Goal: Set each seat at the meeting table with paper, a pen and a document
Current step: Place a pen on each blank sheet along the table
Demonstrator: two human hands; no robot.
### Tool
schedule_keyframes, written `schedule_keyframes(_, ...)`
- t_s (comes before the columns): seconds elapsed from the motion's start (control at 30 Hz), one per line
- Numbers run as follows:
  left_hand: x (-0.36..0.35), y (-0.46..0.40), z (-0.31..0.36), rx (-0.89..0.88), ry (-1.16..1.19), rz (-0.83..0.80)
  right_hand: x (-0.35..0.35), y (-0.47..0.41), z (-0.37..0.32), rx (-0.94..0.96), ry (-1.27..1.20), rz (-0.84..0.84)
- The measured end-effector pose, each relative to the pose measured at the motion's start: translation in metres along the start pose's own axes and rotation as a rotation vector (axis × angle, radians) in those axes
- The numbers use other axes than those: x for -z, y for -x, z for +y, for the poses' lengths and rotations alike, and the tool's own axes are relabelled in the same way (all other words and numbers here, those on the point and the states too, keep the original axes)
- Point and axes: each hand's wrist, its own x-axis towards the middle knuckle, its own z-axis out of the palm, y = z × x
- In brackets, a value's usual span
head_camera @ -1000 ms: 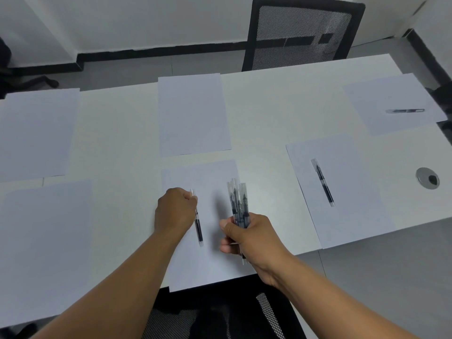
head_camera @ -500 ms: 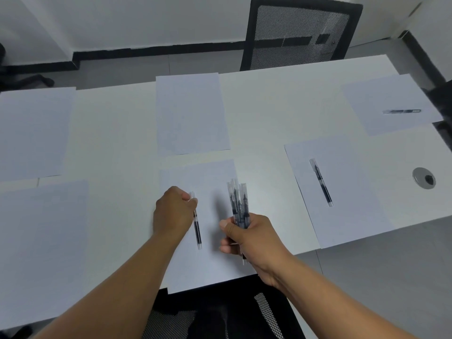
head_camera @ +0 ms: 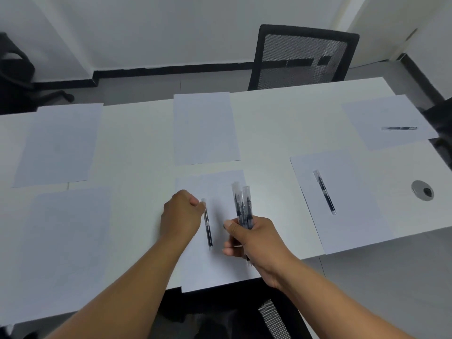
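Note:
Several white paper sheets lie on the white meeting table (head_camera: 137, 143). My left hand (head_camera: 181, 216) pinches the upper end of a clear black-ink pen (head_camera: 208, 231), which lies along the near centre sheet (head_camera: 215, 270). Just to the right, my right hand (head_camera: 254, 238) grips a bundle of pens (head_camera: 241, 204) upright above the same sheet. The near right sheet (head_camera: 354, 216) carries a pen (head_camera: 324, 192). Another pen (head_camera: 399, 128) lies on the far right sheet (head_camera: 381, 116). The far centre sheet (head_camera: 204, 128), far left sheet (head_camera: 58, 143) and near left sheet (head_camera: 61, 241) are bare.
A black mesh chair (head_camera: 303, 57) stands at the table's far side. Another chair (head_camera: 244, 314) sits under the near edge below my arms. A round cable grommet (head_camera: 422, 189) is set in the table at the right. A dark chair base (head_camera: 14, 77) stands at the far left.
Both hands have stayed almost still, the left one at the pen on the near centre sheet. The view has shifted slightly.

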Motion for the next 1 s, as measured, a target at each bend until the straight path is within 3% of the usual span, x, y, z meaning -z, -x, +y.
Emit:
schedule_keyframes(0.5,0.079,0.055,0.033,-0.143,0.132,0.065,-0.049,0.089,-0.055,0.187,0.123,0.049)
schedule_keyframes(1.0,0.115,0.163,0.04,-0.192,0.132,0.206,-0.034,0.175,-0.064,0.313,0.228,0.009)
